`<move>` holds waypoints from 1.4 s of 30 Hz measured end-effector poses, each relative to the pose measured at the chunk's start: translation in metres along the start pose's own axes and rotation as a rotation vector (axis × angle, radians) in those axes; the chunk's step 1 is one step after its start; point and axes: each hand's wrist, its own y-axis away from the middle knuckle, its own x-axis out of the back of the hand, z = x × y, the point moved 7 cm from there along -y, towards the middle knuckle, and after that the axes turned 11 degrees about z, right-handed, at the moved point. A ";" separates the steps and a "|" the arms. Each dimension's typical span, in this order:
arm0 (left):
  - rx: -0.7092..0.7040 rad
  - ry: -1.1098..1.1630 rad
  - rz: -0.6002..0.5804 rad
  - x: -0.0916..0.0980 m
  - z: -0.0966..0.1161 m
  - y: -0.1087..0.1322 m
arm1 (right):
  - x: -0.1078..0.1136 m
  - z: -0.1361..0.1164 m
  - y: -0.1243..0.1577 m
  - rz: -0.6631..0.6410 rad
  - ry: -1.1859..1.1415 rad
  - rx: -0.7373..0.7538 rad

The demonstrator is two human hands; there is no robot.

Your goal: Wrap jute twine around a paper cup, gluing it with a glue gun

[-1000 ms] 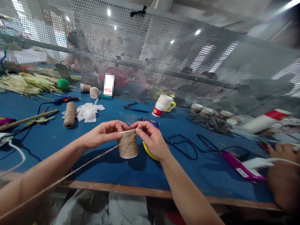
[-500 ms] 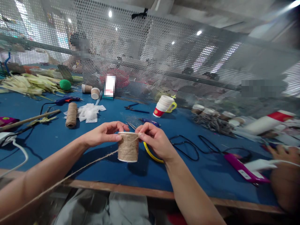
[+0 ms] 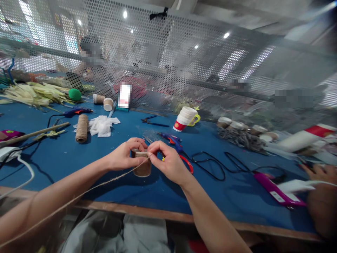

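A small brown paper cup (image 3: 142, 171) with twine round its upper part is between my hands, above the blue table. My left hand (image 3: 129, 156) grips its left side and rim, the thumb in front and the fingers behind. At the right of the rim, my right hand (image 3: 167, 160) pinches a strand of twine (image 3: 113, 180) that runs down to the lower left past my left forearm. The fingers partly cover the cup. Scissors (image 3: 187, 164) lie behind my right hand, their red handle showing. A blue glue gun (image 3: 171, 137) lies just beyond.
A twine spool (image 3: 81, 129) and crumpled white material (image 3: 103, 125) are at the left. Pliers (image 3: 154, 122) and stacked paper cups (image 3: 184, 118) stand farther back. A purple power strip (image 3: 276, 191) and another person's hand (image 3: 319, 173) are at the right.
The cup has been turned, bringing a darker brown side into view. The twine strand now leads to my right fingertips instead of the cup's lower left side. My right hand has moved slightly left.
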 end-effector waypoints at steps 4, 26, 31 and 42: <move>0.006 -0.054 0.078 0.001 0.002 -0.001 | -0.002 -0.001 0.001 -0.007 0.059 0.041; 0.006 -0.125 0.095 -0.003 -0.002 -0.001 | -0.005 0.001 0.000 -0.063 0.132 0.028; 0.013 -0.118 0.087 -0.003 -0.002 -0.002 | -0.006 0.000 0.001 -0.071 0.133 0.031; 0.070 -0.253 0.050 0.013 -0.003 -0.001 | -0.001 0.006 -0.001 -0.052 0.172 -0.047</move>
